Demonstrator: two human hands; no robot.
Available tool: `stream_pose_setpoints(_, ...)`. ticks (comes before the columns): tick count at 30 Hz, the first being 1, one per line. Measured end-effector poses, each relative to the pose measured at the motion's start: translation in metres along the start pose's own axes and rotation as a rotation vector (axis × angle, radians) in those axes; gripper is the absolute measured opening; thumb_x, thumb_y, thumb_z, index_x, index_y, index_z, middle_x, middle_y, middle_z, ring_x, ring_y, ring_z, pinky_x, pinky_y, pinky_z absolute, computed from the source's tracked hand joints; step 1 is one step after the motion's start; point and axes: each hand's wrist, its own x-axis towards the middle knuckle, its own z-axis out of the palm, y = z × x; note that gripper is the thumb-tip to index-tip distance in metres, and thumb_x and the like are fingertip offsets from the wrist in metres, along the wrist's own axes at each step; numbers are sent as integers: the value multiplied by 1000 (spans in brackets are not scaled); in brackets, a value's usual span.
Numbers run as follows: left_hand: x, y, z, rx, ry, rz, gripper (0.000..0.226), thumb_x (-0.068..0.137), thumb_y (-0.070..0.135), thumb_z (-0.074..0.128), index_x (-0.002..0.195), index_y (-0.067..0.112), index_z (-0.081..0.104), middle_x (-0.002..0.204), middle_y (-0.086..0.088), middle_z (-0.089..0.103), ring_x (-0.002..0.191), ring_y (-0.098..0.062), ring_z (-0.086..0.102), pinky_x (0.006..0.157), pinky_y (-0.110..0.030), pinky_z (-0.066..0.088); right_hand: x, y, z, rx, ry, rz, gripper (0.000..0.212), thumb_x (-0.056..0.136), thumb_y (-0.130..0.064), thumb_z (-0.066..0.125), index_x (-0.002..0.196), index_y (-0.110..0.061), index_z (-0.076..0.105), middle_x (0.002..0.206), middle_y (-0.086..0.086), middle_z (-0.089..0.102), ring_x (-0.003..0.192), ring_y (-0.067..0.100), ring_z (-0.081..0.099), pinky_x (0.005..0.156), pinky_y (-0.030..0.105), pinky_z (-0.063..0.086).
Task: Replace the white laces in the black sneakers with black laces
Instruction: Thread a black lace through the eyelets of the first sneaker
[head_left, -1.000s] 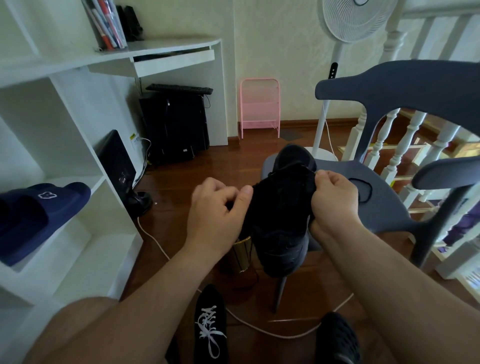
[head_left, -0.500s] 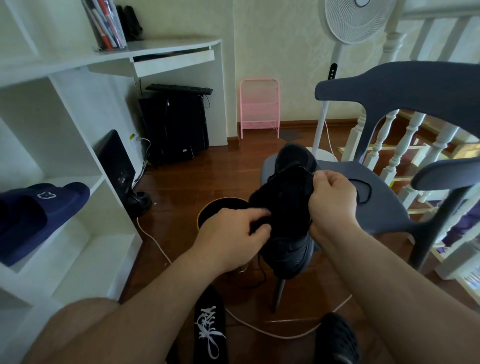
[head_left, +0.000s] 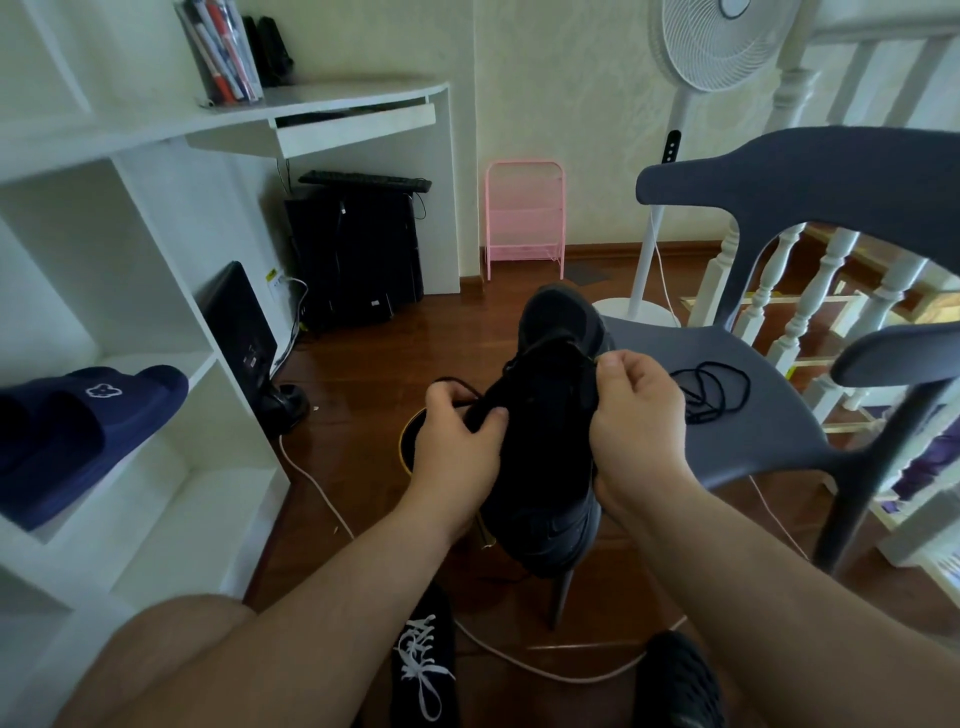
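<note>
I hold a black sneaker (head_left: 545, 415) in front of me, toe pointing away over the edge of the grey chair (head_left: 769, 415). My left hand (head_left: 457, 441) grips its left side and pinches a black lace that loops out to the left. My right hand (head_left: 634, 415) curls round the right side, thumb and forefinger pinching at the eyelets. A loose black lace (head_left: 711, 387) lies coiled on the chair seat. The second black sneaker (head_left: 426, 660), with white laces, sits on the floor below.
White shelves (head_left: 156, 364) on the left hold a navy slipper (head_left: 78, 431). A round black-and-gold bin (head_left: 410, 441) stands on the wooden floor behind my left hand. A white cable (head_left: 322, 499) trails across the floor. A fan and white banister stand at right.
My left hand dropped from the sneaker's upper left, uncovering the bin, then settled on the sneaker's left side, pinching the lace. The right hand and sneaker stayed nearly in place.
</note>
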Motion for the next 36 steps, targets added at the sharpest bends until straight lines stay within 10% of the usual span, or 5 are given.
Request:
stream_pose_setpoints(12,28,1,-34,-65,237,14,9,101,26,72,97,33,74,93,9,79,95,-16,75,82,-38,61,51,-38,-47,750,21,372,20,112,-24,44,115,-15,62,65,-5,60,55,10,61,65,35,58)
stream_pose_setpoints(19,24,6,-36,-55,227,100,8,99,29,73,99,37,75,95,10,79,95,-15,76,85,-44,63,24,-13,-21,-944,-513,-440,12,105,-38,57,110,-28,63,89,-8,65,87,18,63,70,34,45)
stream_pose_setpoints(24,25,9,-38,-43,241,143,12,100,29,73,95,40,74,94,14,78,90,-7,75,82,-39,63,23,-1,-15,-821,-389,-620,10,104,-26,61,103,-23,70,83,-15,64,79,10,62,68,28,44)
stream_pose_setpoints(33,32,15,-57,-46,371,177,14,98,24,74,95,38,73,97,14,74,90,5,68,85,-26,57,61,18,-45,-1286,-594,-141,22,101,-21,61,117,-31,72,120,-4,70,105,22,63,85,32,49)
stream_pose_setpoints(36,29,15,-51,-44,315,175,17,99,24,74,92,39,73,95,16,74,89,2,69,80,-25,56,43,12,-28,-942,-555,-292,40,95,-18,60,127,-43,61,80,-19,64,83,2,65,66,17,48)
